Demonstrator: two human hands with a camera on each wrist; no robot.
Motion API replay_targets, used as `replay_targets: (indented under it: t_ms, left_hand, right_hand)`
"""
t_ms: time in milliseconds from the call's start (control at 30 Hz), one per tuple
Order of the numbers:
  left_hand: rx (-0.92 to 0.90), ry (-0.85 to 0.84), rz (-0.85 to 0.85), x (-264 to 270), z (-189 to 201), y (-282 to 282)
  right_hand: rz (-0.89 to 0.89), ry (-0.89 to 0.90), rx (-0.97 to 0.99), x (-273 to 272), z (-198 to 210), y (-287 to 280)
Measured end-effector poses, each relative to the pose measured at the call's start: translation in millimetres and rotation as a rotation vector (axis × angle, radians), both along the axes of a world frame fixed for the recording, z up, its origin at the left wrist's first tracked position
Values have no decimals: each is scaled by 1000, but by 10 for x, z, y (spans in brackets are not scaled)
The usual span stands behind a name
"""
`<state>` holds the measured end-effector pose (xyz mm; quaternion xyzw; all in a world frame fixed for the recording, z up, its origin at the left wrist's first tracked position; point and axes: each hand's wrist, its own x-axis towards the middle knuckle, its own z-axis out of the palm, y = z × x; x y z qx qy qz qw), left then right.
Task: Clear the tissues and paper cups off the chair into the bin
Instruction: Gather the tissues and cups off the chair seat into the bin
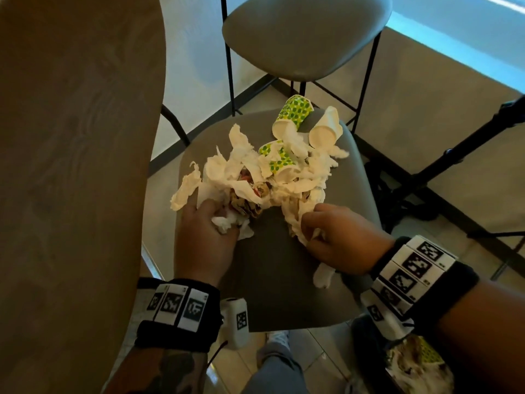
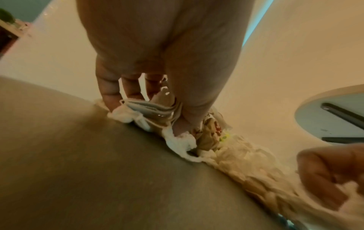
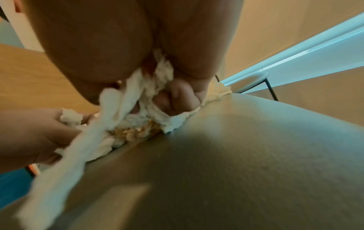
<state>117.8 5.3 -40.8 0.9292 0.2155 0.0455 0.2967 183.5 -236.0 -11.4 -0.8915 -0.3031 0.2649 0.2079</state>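
A heap of crumpled white tissues (image 1: 235, 166) and brown paper lies on the grey chair seat (image 1: 272, 268). Among them lie paper cups on their sides: a green-dotted cup (image 1: 292, 115), a white cup (image 1: 326, 129) and a crushed dotted cup (image 1: 279, 163). My left hand (image 1: 210, 223) grips a wad of tissue (image 2: 149, 115) at the heap's near left. My right hand (image 1: 332, 234) clutches a long strip of tissue (image 3: 126, 96) at the near right; its loose end (image 1: 324, 275) trails under the wrist.
A brown wooden table edge (image 1: 71, 166) runs along the left. A second grey chair (image 1: 304, 35) with black legs stands behind. A bin (image 1: 417, 365) holding tissues and a dotted cup shows at bottom right. A black stand's legs (image 1: 443, 166) cross the floor at right.
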Motion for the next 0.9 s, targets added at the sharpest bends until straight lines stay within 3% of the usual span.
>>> replay_targets:
  t_ms: [233, 533, 733, 900]
  left_hand:
    - [-72, -77, -100, -195, 309, -134]
    - [-81, -36, -81, -418, 416, -150]
    - [-38, -228, -108, -443, 571, -174]
    - [-36, -351, -186, -513, 794, -325]
  right_hand:
    - [-194, 115, 233, -25, 210, -21]
    - [-244, 145, 257, -118, 130, -6]
    - [-367, 66, 364, -39, 225, -102]
    - [-249, 117, 239, 21, 251, -40]
